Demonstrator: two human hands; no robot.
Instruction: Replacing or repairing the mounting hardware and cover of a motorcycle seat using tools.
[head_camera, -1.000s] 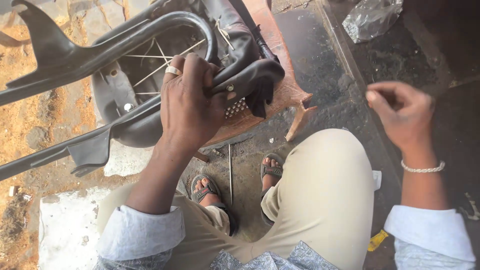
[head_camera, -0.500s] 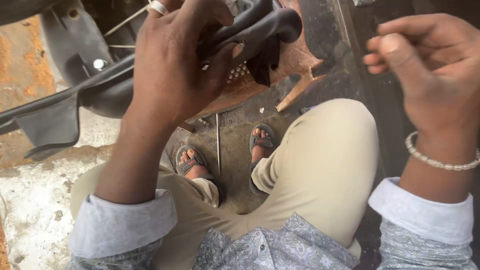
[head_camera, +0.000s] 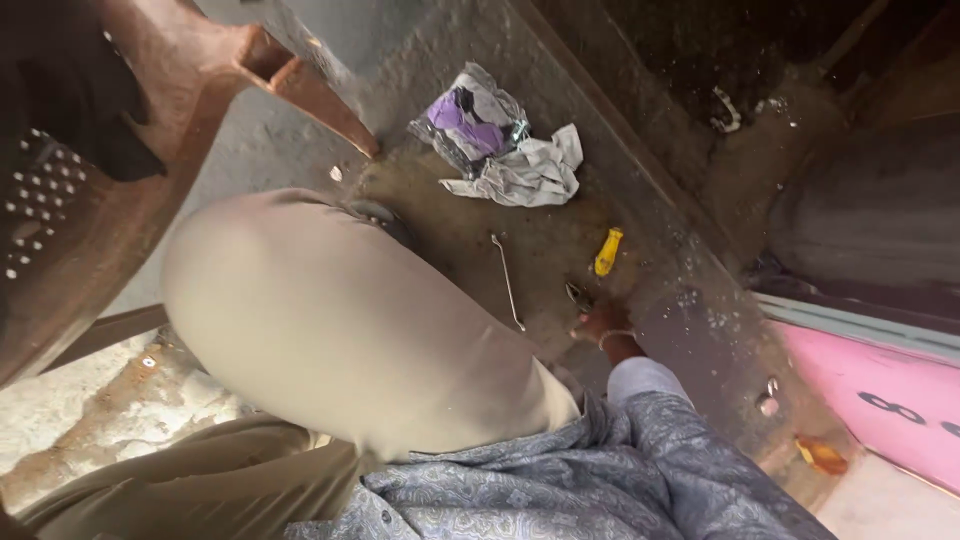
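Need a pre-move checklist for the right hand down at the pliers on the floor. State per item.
1. Right hand at the pliers: ok, it reaches down to the floor and its fingers are at them.
2. Grip closed on the pliers: cannot tell, the fingers are small and blurred.
3. Thin metal rod apart from the hand: ok, it lies to the side, untouched.
4. Yellow-handled tool out of the way: ok, it lies just beyond the pliers.
5. Crumpled bag and rag away from the reach: ok, farther along the floor.
6. Left hand position: cannot tell, not in view.
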